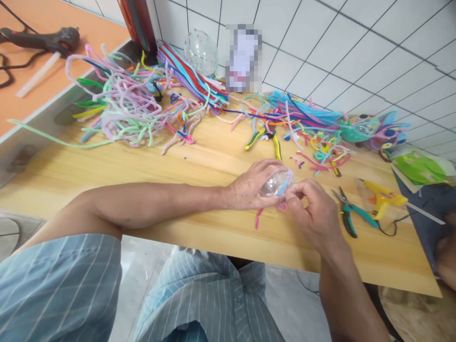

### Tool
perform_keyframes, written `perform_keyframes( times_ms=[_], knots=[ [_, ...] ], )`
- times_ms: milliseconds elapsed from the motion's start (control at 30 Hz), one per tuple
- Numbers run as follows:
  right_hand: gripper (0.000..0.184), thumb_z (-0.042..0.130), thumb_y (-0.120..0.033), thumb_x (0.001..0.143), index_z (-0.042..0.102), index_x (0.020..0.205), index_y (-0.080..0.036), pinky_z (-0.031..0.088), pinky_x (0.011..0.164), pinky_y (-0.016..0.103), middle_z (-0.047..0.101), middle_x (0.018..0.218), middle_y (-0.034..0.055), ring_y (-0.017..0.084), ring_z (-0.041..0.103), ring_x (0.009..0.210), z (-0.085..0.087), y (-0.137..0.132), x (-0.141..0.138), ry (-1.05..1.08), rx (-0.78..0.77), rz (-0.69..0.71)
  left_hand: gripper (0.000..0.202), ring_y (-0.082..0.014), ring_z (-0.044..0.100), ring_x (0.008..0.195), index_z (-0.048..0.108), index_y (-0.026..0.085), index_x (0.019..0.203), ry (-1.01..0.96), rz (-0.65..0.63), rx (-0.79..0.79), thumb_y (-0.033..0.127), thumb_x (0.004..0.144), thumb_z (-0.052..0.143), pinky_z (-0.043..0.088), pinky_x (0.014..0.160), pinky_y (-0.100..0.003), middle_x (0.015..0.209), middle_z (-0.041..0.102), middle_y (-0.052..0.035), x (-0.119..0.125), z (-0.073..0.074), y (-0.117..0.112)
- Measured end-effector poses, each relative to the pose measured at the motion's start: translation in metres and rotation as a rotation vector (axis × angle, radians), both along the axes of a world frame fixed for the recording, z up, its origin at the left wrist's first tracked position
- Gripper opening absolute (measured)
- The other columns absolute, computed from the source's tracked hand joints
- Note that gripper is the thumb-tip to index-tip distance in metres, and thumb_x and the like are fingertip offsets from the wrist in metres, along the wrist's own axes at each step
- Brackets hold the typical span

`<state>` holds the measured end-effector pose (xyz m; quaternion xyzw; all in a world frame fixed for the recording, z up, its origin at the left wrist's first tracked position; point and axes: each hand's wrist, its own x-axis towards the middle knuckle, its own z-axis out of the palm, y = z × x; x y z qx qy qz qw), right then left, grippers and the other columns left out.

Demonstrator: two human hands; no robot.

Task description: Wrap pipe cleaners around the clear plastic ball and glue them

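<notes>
My left hand (251, 185) is wrapped round a small clear plastic ball (277, 184) just above the wooden table (142, 166). My right hand (313, 211) meets it from the right, fingers pinched at the ball's lower edge on a pink pipe cleaner (258, 219) that hangs down onto the table. Coloured bits show inside the ball.
Heaps of coloured pipe cleaners (131, 104) lie across the back of the table. Yellow-green pliers (265, 137), teal-handled pliers (351, 213) and a yellow glue gun (383, 198) lie to the right. Another clear ball (201, 51) stands by the tiled wall. A black glue gun (46, 40) rests on the orange surface.
</notes>
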<state>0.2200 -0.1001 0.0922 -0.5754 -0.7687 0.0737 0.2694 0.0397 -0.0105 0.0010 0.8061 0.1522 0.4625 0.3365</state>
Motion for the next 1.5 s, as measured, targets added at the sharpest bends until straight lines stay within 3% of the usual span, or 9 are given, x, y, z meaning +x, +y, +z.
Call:
perform_keyframes(
  times_ms=[167, 367, 700, 900, 1000, 1267, 1367, 1500],
  knots=[
    [0.013, 0.060, -0.033, 0.098, 0.061, 0.085, -0.028, 0.045, 0.073, 0.042, 0.070, 0.080, 0.0015, 0.023, 0.064, 0.076, -0.002, -0.001, -0.003, -0.044, 0.020, -0.084, 0.064, -0.0353, 0.057, 0.144, 0.054, 0.017, 0.143, -0.018, 0.015, 0.018, 0.053, 0.094, 0.075, 0.049, 0.120, -0.057, 0.145, 0.063, -0.0226, 0.002, -0.001, 0.001],
    [0.009, 0.068, -0.032, 0.092, 0.066, 0.099, -0.028, 0.053, 0.075, 0.039, 0.071, 0.085, 0.0000, 0.022, 0.066, 0.079, -0.009, -0.001, 0.005, 0.208, 0.001, -0.213, 0.062, -0.0351, 0.055, 0.146, 0.053, 0.020, 0.144, 0.014, 0.006, 0.021, 0.048, 0.093, 0.074, 0.049, 0.121, -0.059, 0.146, 0.061, -0.0214, 0.001, 0.002, -0.001],
    [0.013, 0.072, -0.030, 0.087, 0.069, 0.099, -0.027, 0.056, 0.075, 0.040, 0.069, 0.087, 0.0007, 0.021, 0.066, 0.080, -0.015, -0.001, -0.001, 0.225, 0.040, -0.170, 0.062, -0.0347, 0.057, 0.144, 0.053, 0.017, 0.143, -0.004, 0.028, 0.041, 0.047, 0.094, 0.076, 0.050, 0.121, -0.058, 0.144, 0.062, -0.0213, 0.001, 0.001, -0.002],
    [0.031, 0.078, -0.034, 0.083, 0.069, 0.112, -0.028, 0.054, 0.093, 0.046, 0.073, 0.115, 0.0057, 0.026, 0.067, 0.106, -0.030, 0.005, 0.006, 0.385, -0.023, -0.235, 0.062, -0.0348, 0.057, 0.144, 0.051, 0.020, 0.145, 0.004, 0.008, 0.027, 0.047, 0.094, 0.073, 0.049, 0.121, -0.060, 0.146, 0.060, -0.0207, -0.001, 0.001, -0.001],
    [0.033, 0.077, -0.037, 0.085, 0.068, 0.116, -0.029, 0.055, 0.094, 0.046, 0.071, 0.124, 0.0065, 0.026, 0.067, 0.110, -0.036, 0.008, 0.005, 0.522, -0.094, -0.230, 0.062, -0.0350, 0.057, 0.143, 0.049, 0.019, 0.146, -0.010, 0.009, 0.041, 0.046, 0.095, 0.073, 0.050, 0.120, -0.059, 0.146, 0.059, -0.0216, -0.001, 0.000, 0.000],
    [0.037, 0.084, -0.038, 0.081, 0.074, 0.115, -0.029, 0.057, 0.095, 0.040, 0.077, 0.116, 0.0045, 0.023, 0.071, 0.108, -0.038, 0.002, 0.019, 0.762, -0.100, -0.257, 0.065, -0.0362, 0.053, 0.148, 0.045, 0.023, 0.150, 0.030, -0.019, 0.049, 0.042, 0.095, 0.073, 0.048, 0.122, -0.060, 0.151, 0.056, -0.0208, -0.008, 0.002, -0.002],
    [0.026, 0.085, -0.038, 0.079, 0.078, 0.102, -0.027, 0.058, 0.088, 0.037, 0.080, 0.103, 0.0036, 0.021, 0.073, 0.097, -0.045, -0.013, 0.044, 0.861, -0.117, -0.371, 0.067, -0.0355, 0.054, 0.147, 0.046, 0.021, 0.151, 0.052, -0.013, 0.045, 0.040, 0.094, 0.075, 0.048, 0.123, -0.059, 0.151, 0.055, -0.0216, -0.012, 0.006, -0.003],
    [0.022, 0.084, -0.041, 0.075, 0.077, 0.087, -0.023, 0.051, 0.064, 0.030, 0.073, 0.075, -0.0001, 0.015, 0.063, 0.065, -0.054, -0.042, 0.085, 0.863, -0.098, -0.602, 0.064, -0.0326, 0.055, 0.145, 0.047, 0.022, 0.150, 0.065, 0.055, 0.048, 0.038, 0.095, 0.075, 0.048, 0.125, -0.057, 0.149, 0.058, -0.0181, -0.017, 0.010, -0.001]
  ],
)
